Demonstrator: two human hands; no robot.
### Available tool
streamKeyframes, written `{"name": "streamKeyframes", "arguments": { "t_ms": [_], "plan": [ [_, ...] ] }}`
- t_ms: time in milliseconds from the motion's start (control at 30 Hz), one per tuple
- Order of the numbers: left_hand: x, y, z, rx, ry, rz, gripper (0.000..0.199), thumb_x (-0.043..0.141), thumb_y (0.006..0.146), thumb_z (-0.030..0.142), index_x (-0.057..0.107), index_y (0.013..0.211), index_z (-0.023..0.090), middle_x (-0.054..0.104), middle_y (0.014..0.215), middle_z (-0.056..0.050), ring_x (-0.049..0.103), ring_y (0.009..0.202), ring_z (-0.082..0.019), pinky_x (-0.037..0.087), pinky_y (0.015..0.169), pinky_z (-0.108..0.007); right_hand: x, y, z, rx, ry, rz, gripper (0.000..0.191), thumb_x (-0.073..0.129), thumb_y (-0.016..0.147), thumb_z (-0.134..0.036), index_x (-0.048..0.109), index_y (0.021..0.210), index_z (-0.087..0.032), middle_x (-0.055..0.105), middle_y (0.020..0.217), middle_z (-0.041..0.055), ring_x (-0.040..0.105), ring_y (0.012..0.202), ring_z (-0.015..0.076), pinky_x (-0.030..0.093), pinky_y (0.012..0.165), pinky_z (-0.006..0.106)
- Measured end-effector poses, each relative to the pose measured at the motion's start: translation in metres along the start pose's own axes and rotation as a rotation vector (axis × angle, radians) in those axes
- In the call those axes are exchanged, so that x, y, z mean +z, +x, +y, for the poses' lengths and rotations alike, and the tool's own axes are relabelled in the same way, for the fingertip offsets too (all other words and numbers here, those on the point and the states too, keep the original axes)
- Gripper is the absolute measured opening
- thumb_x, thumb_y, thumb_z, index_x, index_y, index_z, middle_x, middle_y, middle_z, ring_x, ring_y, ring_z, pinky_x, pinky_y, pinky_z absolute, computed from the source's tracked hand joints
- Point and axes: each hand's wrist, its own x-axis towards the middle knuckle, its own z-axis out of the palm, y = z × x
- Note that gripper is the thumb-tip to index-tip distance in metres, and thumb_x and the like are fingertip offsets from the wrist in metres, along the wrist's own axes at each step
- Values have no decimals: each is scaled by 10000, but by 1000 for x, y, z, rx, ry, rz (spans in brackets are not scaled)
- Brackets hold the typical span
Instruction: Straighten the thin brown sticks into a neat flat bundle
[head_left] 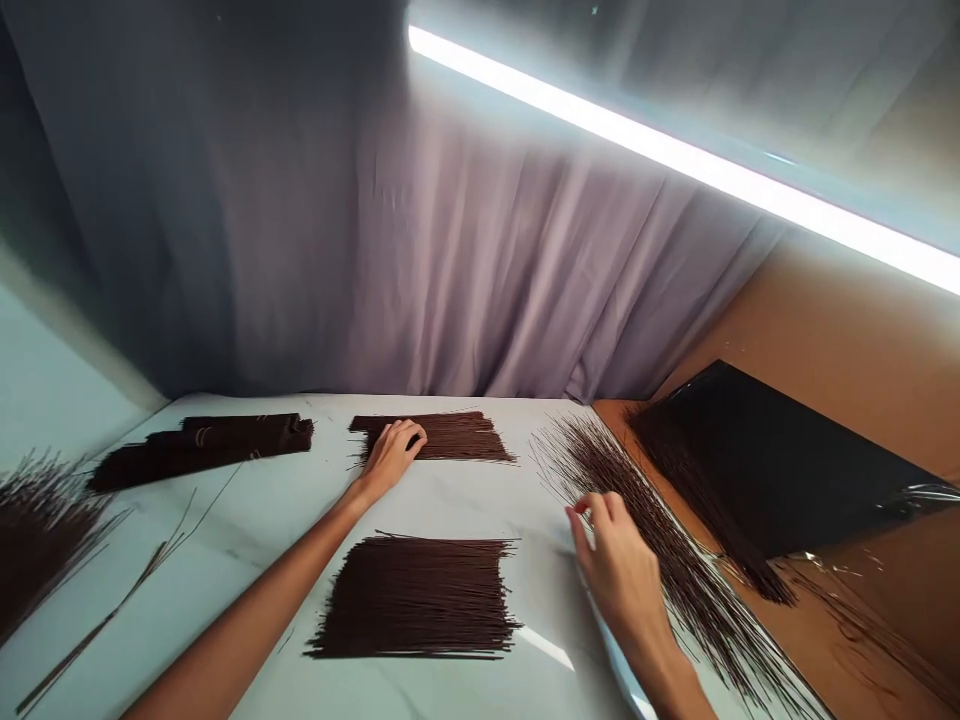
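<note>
My left hand point(394, 452) rests at the left part of a flat layer of thin dark-brown sticks point(461, 437) at the back of the table. Its thumb and index finger curl together in a pinch; whatever they hold is too small to make out. My right hand point(619, 565) is over the table beside a long loose spread of thin brown sticks point(675, 545). Its fingers are bent, with thumb and forefinger close together, and anything between them is hidden. Nearer to me, between my arms, lies a second neat layer of brown sticks point(420, 597).
Tied dark bundles point(202, 447) lie at the back left of the white table point(442, 500). A brushy bunch point(45, 540) and a few long strands point(112, 610) lie at left. At right, a black sheet point(795, 460) lies on a brown surface. A curtain point(480, 270) hangs behind.
</note>
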Motion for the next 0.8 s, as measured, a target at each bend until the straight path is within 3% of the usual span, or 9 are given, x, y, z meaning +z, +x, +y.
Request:
{"name": "streamKeyframes", "arguments": {
  "t_ms": [67, 167, 267, 333, 400, 500, 800],
  "plan": [
    [-3, -2, 5, 5, -19, -5, 313, 630, 995, 332, 627, 1271, 183, 640, 1302, -91, 667, 1082, -261, 580, 909, -452, 14, 23, -28, -191, 116, 2, 192, 400, 1048, -269, 574, 1006, -199, 598, 987, 87, 632, 834, 226, 506, 672, 328],
    [-13, -19, 20, 30, -61, -58, 270, 612, 1004, 332, 649, 1226, 182, 654, 1271, -86, 666, 1073, -251, 569, 920, -448, 43, 73, -67, -383, 165, -71, 155, 493, 1024, -182, 606, 1128, -205, 638, 1116, 74, 615, 1049, 210, 528, 883, 330],
    [-27, -58, 41, 89, -124, -206, 188, 643, 975, 360, 733, 930, 201, 711, 1022, -21, 664, 978, -211, 523, 917, -344, 75, 121, -89, -462, 160, -125, 211, 591, 1009, -243, 620, 1210, -186, 653, 1193, 70, 636, 1070, 207, 549, 918, 381],
    [-34, -89, 54, 125, -154, -323, 157, 764, 878, 387, 743, 861, 233, 710, 935, 14, 662, 920, -196, 509, 856, -288, 91, 139, -93, -480, 140, -155, 293, 631, 996, -325, 617, 1245, -172, 644, 1238, 82, 659, 1051, 220, 570, 893, 424],
    [-39, -115, 64, 125, -160, -398, 124, 772, 878, 362, 726, 882, 247, 704, 959, 14, 642, 951, -208, 477, 863, -294, 102, 145, -94, -493, 118, -173, 337, 639, 990, -357, 607, 1270, -172, 633, 1267, 89, 664, 1053, 228, 576, 888, 439],
    [-40, -134, 73, 92, -110, -390, 89, 682, 960, 298, 684, 889, 245, 693, 984, 3, 620, 974, -213, 447, 884, -309, 108, 141, -92, -521, 82, -179, 339, 637, 992, -350, 603, 1280, -175, 627, 1280, 91, 657, 1074, 233, 571, 903, 445],
    [-31, -131, 76, 145, -37, -263, 183, 482, 1051, 266, 624, 938, 236, 662, 962, -22, 602, 888, -218, 447, 844, -344, 108, 143, -89, -578, 42, -195, 339, 637, 992, -350, 602, 1278, -172, 632, 1268, 89, 662, 1059, 229, 576, 888, 436]
  ]
}}
